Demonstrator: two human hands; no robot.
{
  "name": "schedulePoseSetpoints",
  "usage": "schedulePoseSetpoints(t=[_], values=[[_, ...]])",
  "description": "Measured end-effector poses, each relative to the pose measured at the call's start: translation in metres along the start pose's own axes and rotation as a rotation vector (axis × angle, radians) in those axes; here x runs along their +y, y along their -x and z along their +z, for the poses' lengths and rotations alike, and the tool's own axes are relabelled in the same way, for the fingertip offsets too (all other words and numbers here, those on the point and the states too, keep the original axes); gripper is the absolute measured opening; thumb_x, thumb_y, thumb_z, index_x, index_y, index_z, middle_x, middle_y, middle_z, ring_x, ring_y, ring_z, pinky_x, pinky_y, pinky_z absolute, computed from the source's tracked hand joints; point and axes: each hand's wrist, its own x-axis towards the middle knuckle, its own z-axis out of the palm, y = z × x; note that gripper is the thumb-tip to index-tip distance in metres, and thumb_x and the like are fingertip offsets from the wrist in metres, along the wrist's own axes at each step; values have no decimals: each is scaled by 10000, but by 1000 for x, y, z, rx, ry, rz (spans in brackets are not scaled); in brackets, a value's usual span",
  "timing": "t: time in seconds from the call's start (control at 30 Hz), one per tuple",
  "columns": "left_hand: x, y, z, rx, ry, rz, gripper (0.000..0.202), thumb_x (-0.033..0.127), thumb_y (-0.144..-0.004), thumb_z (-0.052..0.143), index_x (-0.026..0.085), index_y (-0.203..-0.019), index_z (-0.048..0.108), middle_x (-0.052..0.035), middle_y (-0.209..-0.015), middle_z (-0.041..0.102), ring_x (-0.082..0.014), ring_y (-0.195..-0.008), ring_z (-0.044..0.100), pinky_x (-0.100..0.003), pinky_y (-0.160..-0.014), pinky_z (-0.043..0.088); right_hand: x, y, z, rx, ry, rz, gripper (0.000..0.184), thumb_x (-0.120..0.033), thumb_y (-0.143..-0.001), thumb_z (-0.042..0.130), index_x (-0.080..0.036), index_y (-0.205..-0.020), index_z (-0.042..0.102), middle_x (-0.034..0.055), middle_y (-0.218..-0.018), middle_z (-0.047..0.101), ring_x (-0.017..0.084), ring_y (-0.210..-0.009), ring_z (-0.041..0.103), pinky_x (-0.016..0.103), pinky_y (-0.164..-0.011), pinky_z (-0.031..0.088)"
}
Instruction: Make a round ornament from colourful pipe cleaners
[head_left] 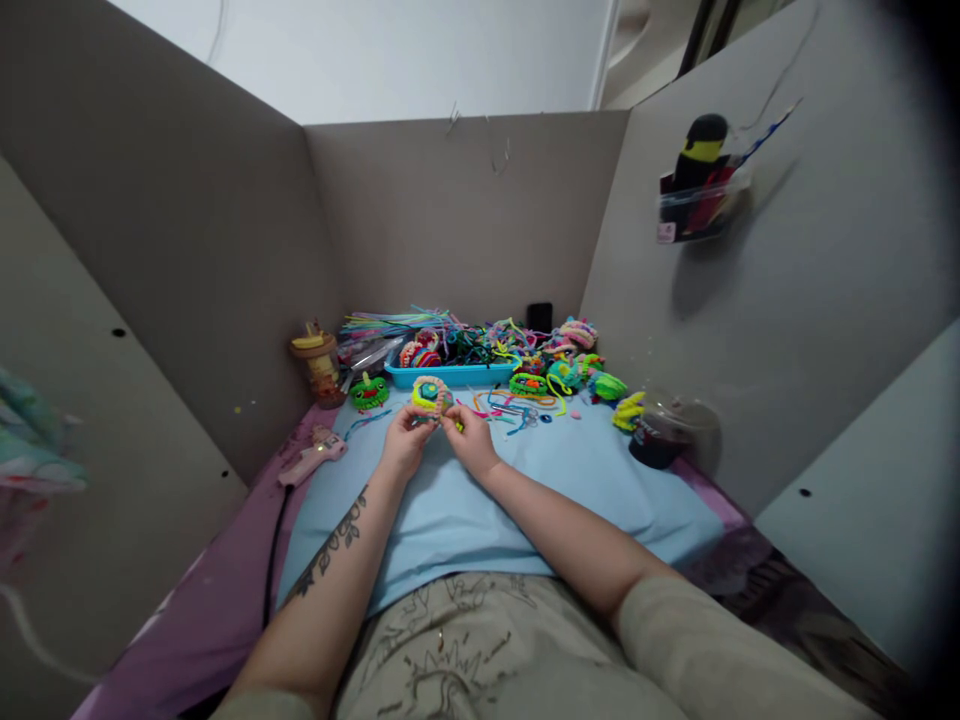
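Woven piece (432,396): yellow and pink rim, teal centre.
Tray (450,377): bright blue; strands (480,345) in it mixed neon pink, green, yellow, purple.
Cloth (525,480): plain pale blue.
Cover (217,600) beneath: lilac-purple.
Glue gun (311,457): pale pink; cord (271,560) black.
Small ring (369,392): green, red spot.
Cup (658,442): near black.
Partition walls (465,220): flat grey-brown.
Wall holder (697,215): clear; tool (701,145) in it black and yellow.
Left forearm (337,540): dark leafy tattoo.
Shirt (465,640): beige, line-drawn print.

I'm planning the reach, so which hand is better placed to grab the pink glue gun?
Left, probably. The glue gun lies just left of the left hand, while the right hand would have to cross over it. Both hands now pinch the pipe-cleaner ring.
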Motion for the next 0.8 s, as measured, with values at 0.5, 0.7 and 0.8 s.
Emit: schedulePoseSetpoints(t=[0.5,0.7,0.8], values=[[0,1,-2,-32,-288,140,210,220,-567,782,173,-689,617,-5,-723,641,-166,-700,604,-285,-702,458,7,-11,1,-226,-339,500,161,-327,-675,593,-178,-648,539,-62,-429,476,98,-379,389,226,-399,302],[-3,-1,-5,-20,-275,59,371,243,-567,782,161,-899,640,-33,-883,667,-160,-762,625,-290,-741,489,5,-8,-1,-6,-21,-16,66,-246,-757,564,-189,-727,575,13,-731,603,171,-744,564,305,-711,462],[-4,-2,-7,10,-201,36,439,248,-543,794,154,-940,633,-43,-908,665,-162,-774,630,-279,-721,497,0,-5,-3,-39,50,-207,106,-193,-812,522,-193,-817,628,51,-848,617,190,-872,568,339,-819,459]])
